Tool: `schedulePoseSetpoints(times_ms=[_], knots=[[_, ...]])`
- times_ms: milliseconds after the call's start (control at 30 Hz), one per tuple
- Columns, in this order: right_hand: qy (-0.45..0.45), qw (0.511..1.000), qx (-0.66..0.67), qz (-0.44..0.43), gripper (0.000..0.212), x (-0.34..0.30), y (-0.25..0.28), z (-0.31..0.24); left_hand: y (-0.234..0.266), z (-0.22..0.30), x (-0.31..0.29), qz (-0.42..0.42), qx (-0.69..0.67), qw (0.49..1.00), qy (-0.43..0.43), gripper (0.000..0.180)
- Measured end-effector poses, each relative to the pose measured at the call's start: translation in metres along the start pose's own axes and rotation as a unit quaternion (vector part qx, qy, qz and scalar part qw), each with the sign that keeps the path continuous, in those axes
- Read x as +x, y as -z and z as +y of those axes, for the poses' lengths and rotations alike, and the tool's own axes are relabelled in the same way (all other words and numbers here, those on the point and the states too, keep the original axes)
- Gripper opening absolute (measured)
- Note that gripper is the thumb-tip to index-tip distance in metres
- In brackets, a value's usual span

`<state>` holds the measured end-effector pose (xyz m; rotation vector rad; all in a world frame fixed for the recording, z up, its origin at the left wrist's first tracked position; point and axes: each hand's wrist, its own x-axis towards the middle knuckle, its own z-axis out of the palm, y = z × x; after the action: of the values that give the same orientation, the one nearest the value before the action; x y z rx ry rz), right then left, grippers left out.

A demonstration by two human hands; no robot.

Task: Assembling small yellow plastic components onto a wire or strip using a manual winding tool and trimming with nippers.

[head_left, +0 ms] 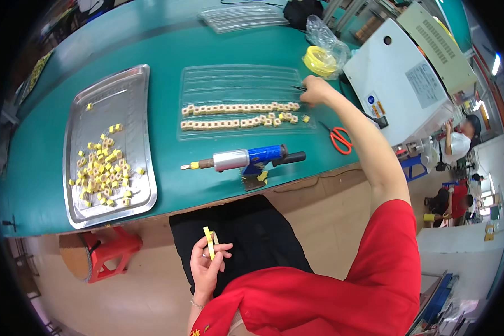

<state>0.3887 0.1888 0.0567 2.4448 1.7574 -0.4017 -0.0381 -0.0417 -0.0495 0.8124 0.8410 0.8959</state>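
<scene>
Green table (50, 168) edge, right hand (317, 91) over clear tray (241, 78)

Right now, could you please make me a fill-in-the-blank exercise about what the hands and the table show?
1. The left hand holds a small ____ strip over the lap.
2. The right hand reaches to the clear ____ tray with rows of small parts.
3. The loose yellow pieces lie in a ____ tray.
4. The scissors have ____ handles.

Missing words: yellow; plastic; metal; orange
</scene>
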Motion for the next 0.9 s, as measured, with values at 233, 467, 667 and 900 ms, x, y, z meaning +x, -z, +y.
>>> schedulePoseSetpoints(times_ms=[233,467,667,900], knots=[[0.016,0.999,0.029,0.024,0.018,-0.009,-0.01,-0.002,-0.008,0.0,0.0,-0.005,0.033,0.999,0.011,0.039],[0.039,0.985,-0.008,0.169,0.028,-0.029,-0.01,0.018,-0.012,-0.001,0.002,-0.024,0.034,0.999,0.008,0.04],[0.135,0.942,0.28,0.125,0.023,-0.095,-0.015,0.014,-0.008,-0.003,0.004,-0.017,0.034,0.999,0.017,0.039],[0.148,0.937,0.265,0.176,0.022,-0.09,-0.045,0.017,-0.024,0.005,0.012,-0.059,0.032,0.998,0.003,0.04]])
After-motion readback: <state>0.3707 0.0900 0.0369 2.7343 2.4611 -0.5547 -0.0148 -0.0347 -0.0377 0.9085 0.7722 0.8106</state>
